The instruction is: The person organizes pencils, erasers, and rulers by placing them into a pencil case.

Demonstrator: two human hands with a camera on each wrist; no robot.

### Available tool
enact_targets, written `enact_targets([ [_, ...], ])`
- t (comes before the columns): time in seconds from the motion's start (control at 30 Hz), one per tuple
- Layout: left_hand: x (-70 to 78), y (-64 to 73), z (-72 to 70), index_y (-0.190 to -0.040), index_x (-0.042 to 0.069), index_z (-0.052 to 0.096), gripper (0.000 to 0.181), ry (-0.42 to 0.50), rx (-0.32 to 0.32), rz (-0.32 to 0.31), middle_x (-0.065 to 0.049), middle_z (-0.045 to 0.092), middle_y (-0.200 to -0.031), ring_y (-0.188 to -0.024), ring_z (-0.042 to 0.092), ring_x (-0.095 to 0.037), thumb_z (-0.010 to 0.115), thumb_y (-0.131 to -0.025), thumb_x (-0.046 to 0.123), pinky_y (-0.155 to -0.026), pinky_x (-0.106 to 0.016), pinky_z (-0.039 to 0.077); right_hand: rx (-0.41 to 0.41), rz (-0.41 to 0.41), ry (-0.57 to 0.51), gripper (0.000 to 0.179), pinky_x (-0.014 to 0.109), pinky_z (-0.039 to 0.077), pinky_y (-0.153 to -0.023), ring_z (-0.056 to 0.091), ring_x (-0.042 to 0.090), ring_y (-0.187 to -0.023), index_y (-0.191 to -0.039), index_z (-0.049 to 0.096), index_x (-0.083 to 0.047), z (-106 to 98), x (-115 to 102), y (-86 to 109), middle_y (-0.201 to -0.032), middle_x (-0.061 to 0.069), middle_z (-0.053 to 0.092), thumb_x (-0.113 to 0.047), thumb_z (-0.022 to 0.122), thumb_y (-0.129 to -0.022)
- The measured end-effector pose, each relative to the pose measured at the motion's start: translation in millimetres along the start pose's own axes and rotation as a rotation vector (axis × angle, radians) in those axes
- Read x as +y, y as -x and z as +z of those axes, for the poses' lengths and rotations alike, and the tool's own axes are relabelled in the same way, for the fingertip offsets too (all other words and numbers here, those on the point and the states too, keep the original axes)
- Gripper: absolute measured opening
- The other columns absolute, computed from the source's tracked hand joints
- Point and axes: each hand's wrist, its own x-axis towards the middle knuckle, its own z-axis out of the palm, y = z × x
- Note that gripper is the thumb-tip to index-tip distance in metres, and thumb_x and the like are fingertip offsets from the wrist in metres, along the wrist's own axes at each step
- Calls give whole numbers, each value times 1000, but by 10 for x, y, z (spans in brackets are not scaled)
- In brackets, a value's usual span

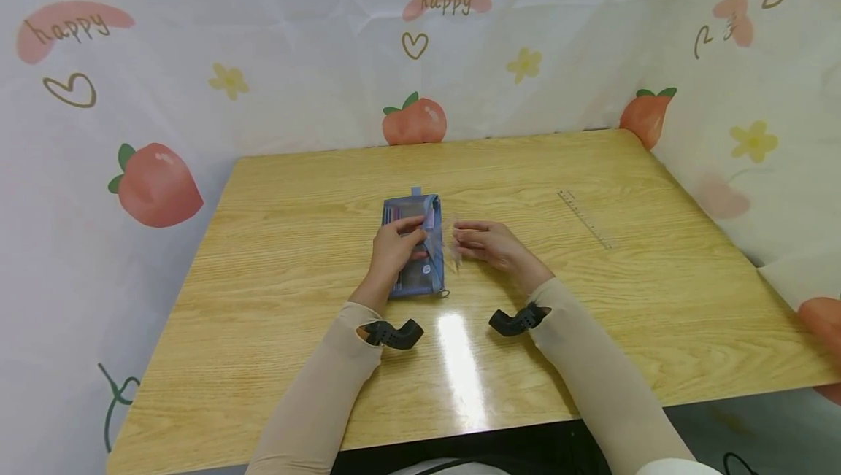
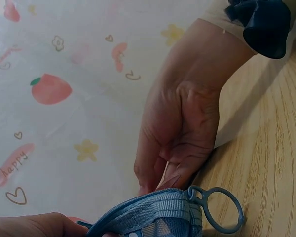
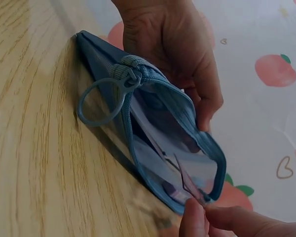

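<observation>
A blue zippered pencil case with see-through mesh lies near the middle of the table. My left hand grips its rim, thumb at the zipper edge, and the mouth gapes in the right wrist view. Inside, a few slim items show dimly. My right hand pinches a thin clear plastic piece with a pointed corner, like a set square, right at the open mouth. A blue ring pull hangs from the zipper.
A clear ruler lies on the wooden table to the right. White cloth printed with peaches and flowers rises along the back and sides. The table's front edge runs close to my body.
</observation>
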Motion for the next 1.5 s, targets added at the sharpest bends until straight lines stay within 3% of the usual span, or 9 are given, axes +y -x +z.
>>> enact_targets([
  [0.4, 12, -15, 21, -111, 8, 64, 32, 0, -5, 5, -8, 59, -102, -76, 61, -19, 62, -80, 6, -59, -28, 57, 37, -41, 47, 38, 34, 52, -82, 62, 21, -84, -125, 44, 11, 159, -21, -67, -100, 18, 60, 3, 51, -88],
  [0.6, 32, -10, 21, -112, 9, 64, 32, -12, -2, -1, -7, 59, -104, -79, 61, -19, 62, -80, 7, -59, -27, 57, 96, -58, 138, 36, 35, 52, -80, 63, 23, -84, -122, 49, 10, 251, -23, -111, -109, 26, 57, 1, 54, -87],
  [0.77, 37, -14, 10, -112, 10, 64, 32, -6, 0, 2, -6, 59, -104, -80, 62, -18, 63, -80, 7, -60, -27, 57, 134, -100, 189, 31, 35, 55, -75, 64, 24, -80, -115, 55, 8, 309, 4, -129, -102, 24, 60, -1, 59, -85],
  [0.93, 30, -16, -9, -112, 10, 64, 33, 6, 1, -2, -7, 60, -104, -80, 62, -19, 62, -79, 7, -61, -28, 57, 115, -128, 216, 27, 34, 57, -68, 64, 23, -76, -108, 58, 7, 387, 13, -90, -90, 19, 64, -2, 62, -83],
  [1.17, 26, -7, -21, -112, 8, 64, 33, 23, 6, -9, -8, 60, -103, -79, 61, -19, 62, -79, 5, -63, -31, 57, 77, -68, 238, 33, 41, 54, -77, 62, 33, -88, -115, 53, 9, 453, -49, -12, -103, 27, 59, 1, 59, -84],
  [1.33, 18, 2, -14, -112, 10, 65, 33, 23, 6, -13, -6, 60, -102, -79, 60, -19, 63, -79, 5, -61, -30, 57, 44, -90, 334, 37, 48, 50, -81, 56, 42, -95, -119, 48, 15, 332, -177, 103, -111, 33, 53, 3, 56, -85],
  [1.5, 33, 21, -25, -111, 9, 65, 32, 6, 12, -6, -6, 59, -100, -78, 60, -18, 63, -80, 4, -58, -27, 57, 127, -146, 579, 32, 44, 54, -75, 59, 37, -88, -114, 54, 11, -90, -354, 81, -108, 26, 56, -3, 57, -86],
])
